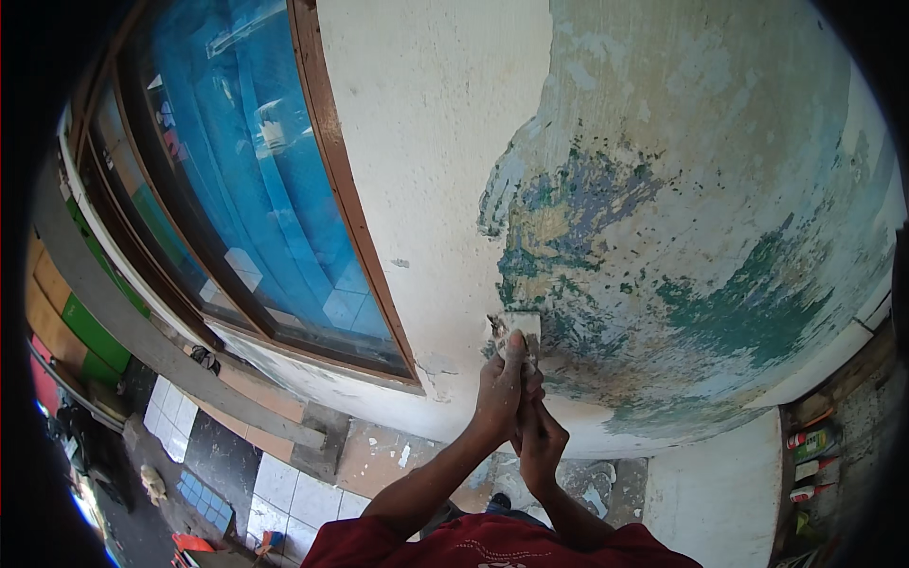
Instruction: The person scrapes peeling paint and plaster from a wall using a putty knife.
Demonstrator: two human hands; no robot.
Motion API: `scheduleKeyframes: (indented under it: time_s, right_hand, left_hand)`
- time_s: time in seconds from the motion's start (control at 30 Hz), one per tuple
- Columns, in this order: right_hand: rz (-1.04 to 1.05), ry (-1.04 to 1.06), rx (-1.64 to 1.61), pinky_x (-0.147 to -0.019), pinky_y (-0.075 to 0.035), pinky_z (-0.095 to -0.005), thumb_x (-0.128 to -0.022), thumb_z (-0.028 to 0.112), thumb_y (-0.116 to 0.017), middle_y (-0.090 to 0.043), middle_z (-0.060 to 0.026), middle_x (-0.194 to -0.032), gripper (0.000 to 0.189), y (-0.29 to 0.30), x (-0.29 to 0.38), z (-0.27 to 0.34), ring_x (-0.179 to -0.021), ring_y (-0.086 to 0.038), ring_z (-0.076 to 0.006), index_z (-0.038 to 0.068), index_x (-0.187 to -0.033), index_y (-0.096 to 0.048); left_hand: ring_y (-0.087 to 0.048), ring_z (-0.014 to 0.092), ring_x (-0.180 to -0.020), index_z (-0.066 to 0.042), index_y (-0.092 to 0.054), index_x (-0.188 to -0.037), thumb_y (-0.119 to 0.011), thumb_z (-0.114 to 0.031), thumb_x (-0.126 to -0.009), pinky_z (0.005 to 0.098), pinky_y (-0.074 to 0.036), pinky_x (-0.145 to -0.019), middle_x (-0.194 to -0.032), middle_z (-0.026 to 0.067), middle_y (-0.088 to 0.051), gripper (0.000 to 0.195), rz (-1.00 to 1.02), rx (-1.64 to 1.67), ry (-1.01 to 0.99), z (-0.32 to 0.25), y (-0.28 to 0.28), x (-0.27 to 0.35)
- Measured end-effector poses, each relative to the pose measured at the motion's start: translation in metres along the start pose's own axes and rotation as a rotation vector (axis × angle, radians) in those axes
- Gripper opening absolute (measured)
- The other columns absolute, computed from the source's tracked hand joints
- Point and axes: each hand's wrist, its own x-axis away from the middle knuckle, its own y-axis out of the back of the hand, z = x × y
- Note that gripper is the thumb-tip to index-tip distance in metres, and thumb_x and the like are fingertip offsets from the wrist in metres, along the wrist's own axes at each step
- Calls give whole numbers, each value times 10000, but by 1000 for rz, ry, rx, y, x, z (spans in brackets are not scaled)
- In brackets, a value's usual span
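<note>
Against a wall with peeling white paint [419, 177] rests the flat blade of a scraper [524, 324], at the left edge of a large stripped patch [746, 305] showing green, blue and beige layers. My left hand [505, 387] is closed around the scraper, its thumb laid along the blade. Just below it, my right hand [541, 444] grips the tool's lower part. The handle is mostly hidden by the fingers.
A brown-framed window [341, 177] with blue curtain behind its glass stands left of the hands. Paint flakes [405, 454] lie on the floor below. Several bottles [809, 491] are on a ledge at far right. White floor tiles [284, 490] and a blue mat [204, 500] are at lower left.
</note>
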Motion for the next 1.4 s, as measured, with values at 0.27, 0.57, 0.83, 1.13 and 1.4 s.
scheduleKeyframes:
  time_s: [0.27, 0.57, 0.83, 1.13, 1.4]
  right_hand:
    - [31, 40, -15, -352, -201, -193, -939, 138, -508, -414, 66, -536, 229, 3, -1, 6, -417, -302, 15, -30, -1045, -623]
    - [-3, 18, -19, -357, -203, -201, -940, 156, -510, -395, 64, -534, 256, -4, -2, 8, -416, -288, 9, -32, -1078, -614]
    - [119, 27, -71, -366, -193, -201, -938, 165, -515, -400, 72, -530, 246, -11, -19, 18, -424, -287, 12, -25, -1054, -619]
    - [50, 8, -88, -346, -202, -196, -937, 183, -514, -426, 57, -544, 270, -15, -8, 10, -397, -306, 4, -20, -1092, -601]
    - [-30, 19, -127, -334, -178, -206, -948, 191, -500, -383, 67, -521, 235, -25, 3, 4, -382, -275, 4, -7, -995, -617]
  left_hand:
    - [-371, 75, -478, -95, -447, -796, -454, -469, -927, 231, -374, -477, -561, -34, -372, 397, -6, 15, -12, 5, -1, 1]
    - [-377, 92, -469, -116, -476, -872, -459, -509, -909, 262, -407, -500, -551, -22, -385, 395, 12, -23, 9, 1, 6, -4]
    - [-364, 73, -484, -107, -482, -849, -458, -491, -918, 228, -352, -479, -567, -35, -391, 391, 15, 2, -112, -21, -8, -2]
    - [-371, 86, -470, -112, -447, -779, -481, -501, -903, 236, -388, -484, -566, -20, -395, 410, 20, -90, -34, -27, -3, -1]
    - [-373, 83, -472, -107, -515, -864, -482, -502, -902, 252, -379, -502, -556, -31, -413, 398, 113, -131, 1, -22, 11, -6]
